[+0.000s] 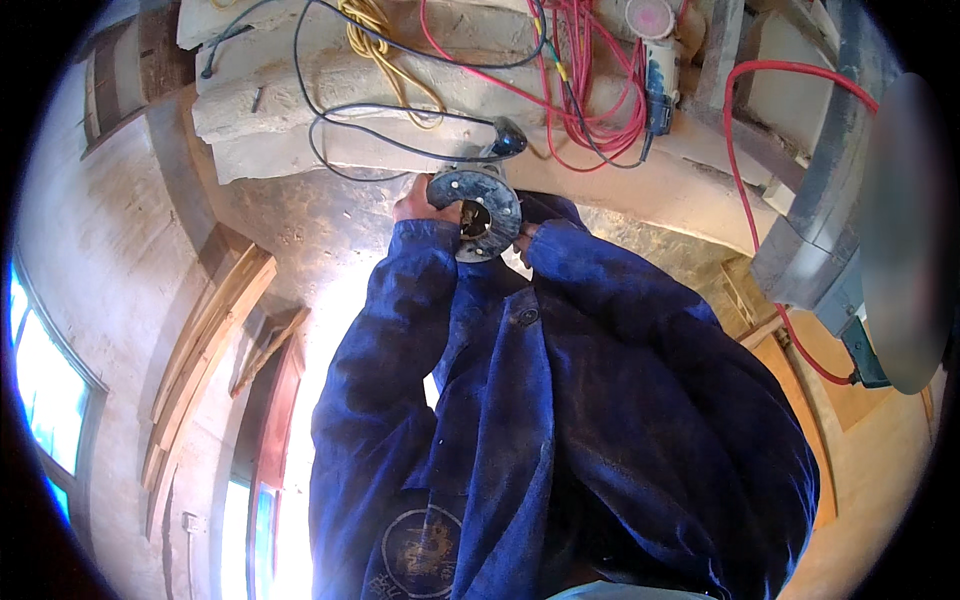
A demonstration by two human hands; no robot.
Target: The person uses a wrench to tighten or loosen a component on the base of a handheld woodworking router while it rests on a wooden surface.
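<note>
Close in front of my chest is a power router (487, 235), its round dark base plate turned up toward me, with bolts and an open centre showing metal parts. My left hand (415, 204) is closed round its left side, the thumb near the opening. At the plate's right edge, my right hand (524, 240) shows only a few bent fingers against the tool; the rest is hidden by the sleeve and the router. Just beyond the router lies a glossy black rounded part (508, 138) with a black cable (400, 150) running from it over the bench.
A thick, rough wooden bench (290, 120) stands ahead. On it lie a yellow cord bundle (368, 35), a coil of red cable (600, 95) and an angle grinder (660, 75) with a pinkish disc. Boards (210, 350) lean at the left wall. A red hose (733, 150) hangs at right.
</note>
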